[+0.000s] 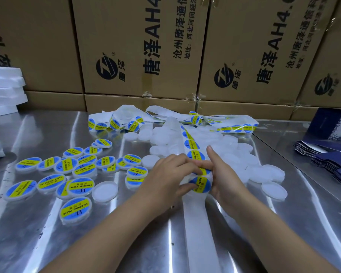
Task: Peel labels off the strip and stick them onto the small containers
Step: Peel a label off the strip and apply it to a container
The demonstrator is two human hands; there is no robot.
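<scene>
The left hand [171, 174] pinches the label strip [198, 223] at a round blue-and-yellow label [202, 184]; the right hand [223, 179] touches its other edge, forefinger straight. Labelled containers [81, 186] lie left; bare white containers [264, 171] lie behind and right.

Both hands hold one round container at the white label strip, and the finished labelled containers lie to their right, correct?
No. The head view shows the round white containers with blue and yellow labels lying left of the hands. The left hand and right hand do hold one labelled container at the white label strip.
</scene>
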